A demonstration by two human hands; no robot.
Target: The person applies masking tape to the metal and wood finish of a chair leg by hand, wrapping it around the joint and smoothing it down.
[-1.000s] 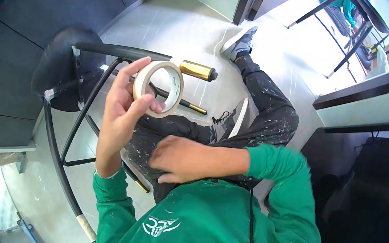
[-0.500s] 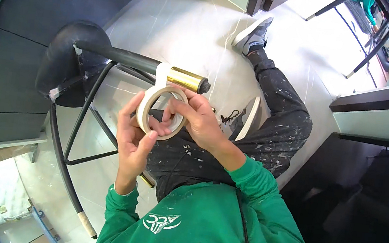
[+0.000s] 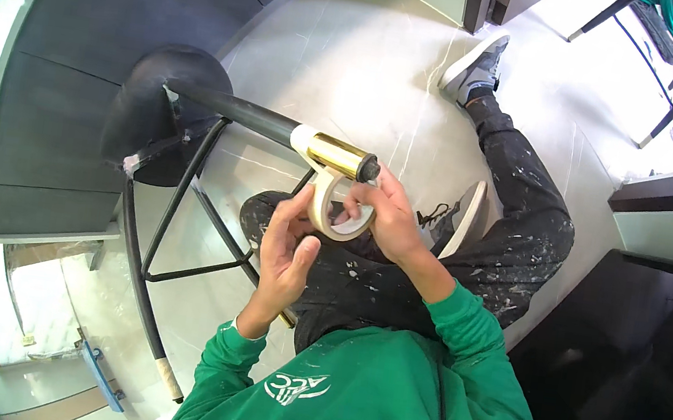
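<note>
A roll of cream masking tape (image 3: 319, 204) hangs from a strip that runs up to a stool leg (image 3: 239, 110). That strip wraps the leg beside its gold end sleeve (image 3: 338, 156), which has a black foot. My right hand (image 3: 396, 222) grips the roll from the right, fingers curled into its ring. At the roll's left side is my left hand (image 3: 281, 266), its thumb and fingers apart; whether a fingertip touches the roll I cannot tell. The black stool lies on its side, its round seat (image 3: 169, 73) to the left.
Dark cabinet panels (image 3: 63, 123) stand behind the seat. My legs, in paint-spotted trousers (image 3: 525, 201), spread across the tiled floor (image 3: 358, 43). Another stool leg (image 3: 141, 303) reaches toward the lower left, near a blue tool (image 3: 100, 374). A glossy black surface (image 3: 605, 364) is at right.
The roll has moved closer to the gold sleeve and turned more edge-on. My left hand has loosened from it, while my right still holds it. The whole view has shifted slightly.
</note>
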